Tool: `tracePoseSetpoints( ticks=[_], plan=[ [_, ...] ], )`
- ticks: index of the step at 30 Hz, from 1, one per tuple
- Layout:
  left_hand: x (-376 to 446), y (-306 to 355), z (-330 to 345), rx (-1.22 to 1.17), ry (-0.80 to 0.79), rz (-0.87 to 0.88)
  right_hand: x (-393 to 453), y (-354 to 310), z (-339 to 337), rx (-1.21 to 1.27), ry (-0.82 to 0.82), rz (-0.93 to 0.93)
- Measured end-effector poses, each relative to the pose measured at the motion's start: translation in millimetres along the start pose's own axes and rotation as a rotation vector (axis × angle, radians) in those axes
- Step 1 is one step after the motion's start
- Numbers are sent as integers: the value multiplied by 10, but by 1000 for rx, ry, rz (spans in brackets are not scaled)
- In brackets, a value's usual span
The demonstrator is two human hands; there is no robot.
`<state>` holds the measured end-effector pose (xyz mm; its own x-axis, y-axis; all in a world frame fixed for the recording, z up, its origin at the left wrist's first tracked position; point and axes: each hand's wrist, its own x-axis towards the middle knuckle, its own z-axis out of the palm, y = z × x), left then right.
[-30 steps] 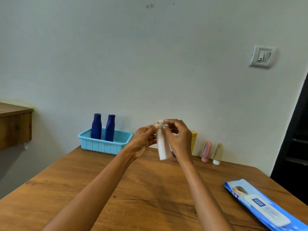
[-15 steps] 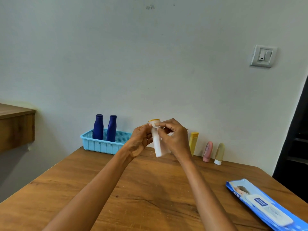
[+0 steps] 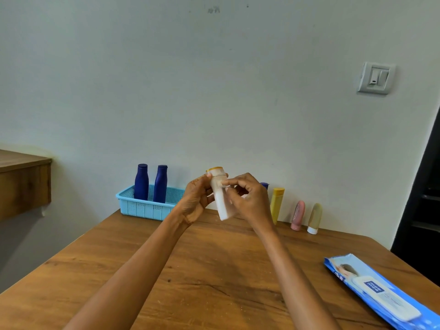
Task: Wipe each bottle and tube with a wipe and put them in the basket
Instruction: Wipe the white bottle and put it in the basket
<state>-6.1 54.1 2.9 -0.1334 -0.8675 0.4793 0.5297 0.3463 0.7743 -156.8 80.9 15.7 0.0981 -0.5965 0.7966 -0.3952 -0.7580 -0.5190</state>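
The white bottle with a yellow cap is held in the air above the far part of the tabletop, roughly upright with its cap end up and leaning slightly away from the basket. The left hand grips it from the basket side, fingers closed around the upper body just below the cap. The right hand is at the bottle's other side, fingers curled and pinched on a white wipe pressed against the bottle's upper body; how much of the wipe lies inside the hand cannot be told. The light blue basket stands at the far edge of the tabletop against the wall, just beside the left hand. Two dark blue bottles stand upright inside the basket, side by side. Beyond the held bottle from the basket, another dark blue bottle shows only its top behind the right hand. Further from the basket stand, in order, a yellow tube, a pink tube and a beige tube with a white cap, all upright along the wall and apart from each other. A blue pack of wipes lies flat on the near corner of the tabletop, well apart from the basket. A light switch is fixed to the wall above the tubes.
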Motion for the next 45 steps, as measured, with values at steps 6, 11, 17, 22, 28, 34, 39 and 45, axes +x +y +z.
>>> tracePoseSetpoints(
  ticks=[6,11,17,22,28,34,39,45],
  plan=[
    [-5,1,-75,-26,17,17,-38,118,2,-33,23,89],
    [4,-69,-41,13,11,5,12,8,57,12,50,31],
    [30,-22,-139,-11,41,59,-39,92,41,85,-130,39],
    [48,-38,-174,-17,55,47,-66,245,-4,15,1,193],
    [47,-65,-135,13,92,30,-11,65,41,102,-64,176],
    [-9,-8,-190,42,145,33,-43,129,0,144,-231,377],
    [-1,-56,-131,64,141,-5,-17,183,-31,83,-109,358],
    [-20,-76,-162,101,185,-22,-59,169,-68,240,-344,413]
  ],
)
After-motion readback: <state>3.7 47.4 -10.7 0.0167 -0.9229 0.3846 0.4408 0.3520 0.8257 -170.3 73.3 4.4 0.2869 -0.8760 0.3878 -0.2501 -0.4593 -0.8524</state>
